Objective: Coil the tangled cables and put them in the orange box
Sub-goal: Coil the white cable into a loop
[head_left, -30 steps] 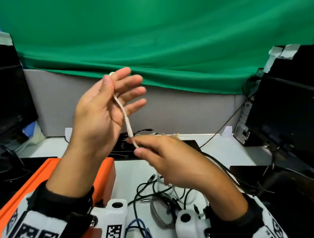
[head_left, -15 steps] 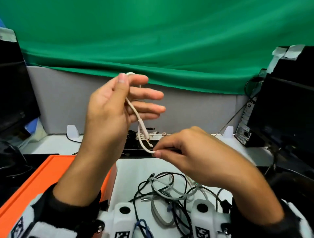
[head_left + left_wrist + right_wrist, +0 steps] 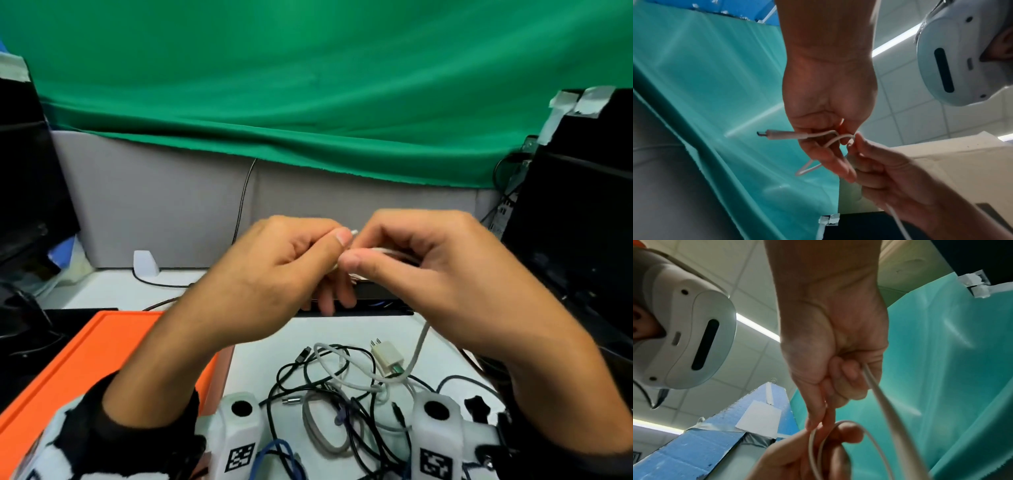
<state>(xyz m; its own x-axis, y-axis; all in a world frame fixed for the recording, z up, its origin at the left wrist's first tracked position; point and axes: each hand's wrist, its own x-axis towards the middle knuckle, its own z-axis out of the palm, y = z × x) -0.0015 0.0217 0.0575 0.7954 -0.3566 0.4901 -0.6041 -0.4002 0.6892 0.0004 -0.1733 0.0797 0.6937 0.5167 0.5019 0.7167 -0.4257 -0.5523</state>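
Note:
My two hands meet above the table and both hold one white cable (image 3: 387,252). My left hand (image 3: 337,246) pinches small loops of it. In the left wrist view the loops (image 3: 830,138) lie across the fingers, and the cable's connector (image 3: 777,134) sticks out to the left. My right hand (image 3: 359,251) pinches the cable beside the left thumb. The cable runs through the curled right fingers (image 3: 846,374) and hangs down (image 3: 419,346) to a tangle of black, grey and white cables (image 3: 342,394) on the table. The orange box (image 3: 85,359) sits at the lower left.
A white plug adapter (image 3: 388,356) lies in the tangle. A black tray (image 3: 376,294) sits behind the hands, with dark monitors (image 3: 575,219) at both sides. A grey partition (image 3: 154,205) and a green cloth (image 3: 308,85) close off the back.
My left hand came down from its raised, spread-fingered pose and closed on the cable loops next to the right hand. The right hand rose to meet it.

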